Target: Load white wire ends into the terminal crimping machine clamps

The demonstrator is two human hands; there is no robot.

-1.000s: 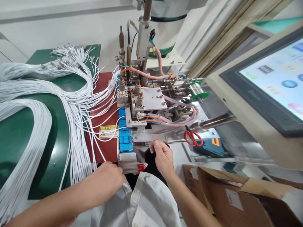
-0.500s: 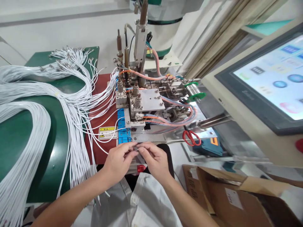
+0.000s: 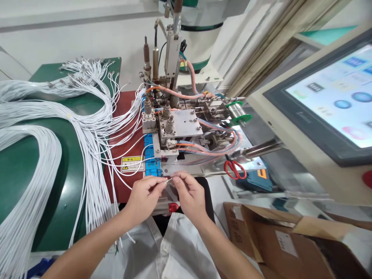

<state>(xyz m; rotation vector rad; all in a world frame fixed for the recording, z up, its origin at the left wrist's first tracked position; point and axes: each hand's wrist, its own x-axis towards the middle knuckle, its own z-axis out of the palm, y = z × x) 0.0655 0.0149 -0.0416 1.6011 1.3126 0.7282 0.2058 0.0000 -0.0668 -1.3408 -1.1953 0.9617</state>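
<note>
My left hand [image 3: 147,193] is closed in a pinch on a white cable, mostly hidden by the fingers. From its fingertips the thin stripped wire end [image 3: 168,180] sticks out, with a speck of red. Close on its right, my right hand [image 3: 190,195] has thumb and forefinger pinched together at the tips of these wires; exactly what lies between them is too small to tell. Just beyond both hands is the row of blue cable holders [image 3: 152,167] on the machine, with white cables [image 3: 135,135] running into several of them.
Bundles of white cables [image 3: 52,151] cover the green table [image 3: 68,166] at left. The metal machine [image 3: 186,124] stands ahead, with a solder-like wire spool [image 3: 238,112] and red scissors [image 3: 235,169]. A touchscreen [image 3: 334,93] juts in at right above a cardboard box [image 3: 276,240].
My fingertips have drawn slightly apart, and the wire end now shows between them. The right hand has tilted up a little. The machine and cable bundles look the same.
</note>
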